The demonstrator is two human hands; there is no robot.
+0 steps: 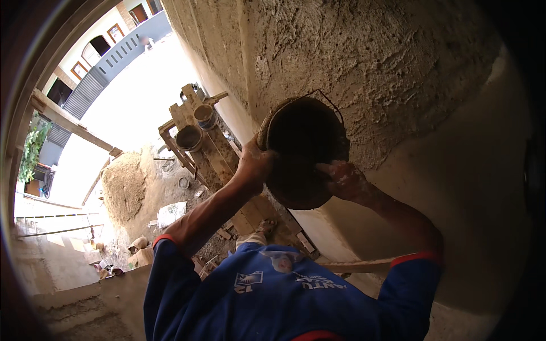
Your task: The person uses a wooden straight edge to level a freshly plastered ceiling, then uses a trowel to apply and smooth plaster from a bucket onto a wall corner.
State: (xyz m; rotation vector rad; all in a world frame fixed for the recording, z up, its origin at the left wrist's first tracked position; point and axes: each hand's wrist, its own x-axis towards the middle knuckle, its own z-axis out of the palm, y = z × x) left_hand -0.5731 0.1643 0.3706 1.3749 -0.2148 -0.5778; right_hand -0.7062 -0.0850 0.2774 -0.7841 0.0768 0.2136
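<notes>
A dark, mortar-crusted bucket point(301, 128) is held up close to the wall, its mouth facing me and its thin wire handle point(333, 102) standing off the far right of the rim. My left hand point(255, 166) is closed on the left side of the rim. On the right side, my right hand point(343, 177) grips the rim with a finger or thumb over the edge; whitish paste smears it. The inside of the bucket is too dark to tell what it holds.
Rough wet plaster point(364, 62) covers the wall's upper part, with smoother wall point(455, 187) at right. Below me runs a plank scaffold point(250, 213), where my foot shows. Two buckets, one grey-rimmed point(189, 138) and one bluish point(203, 113), stand farther along. A sand heap point(124, 184) lies at left.
</notes>
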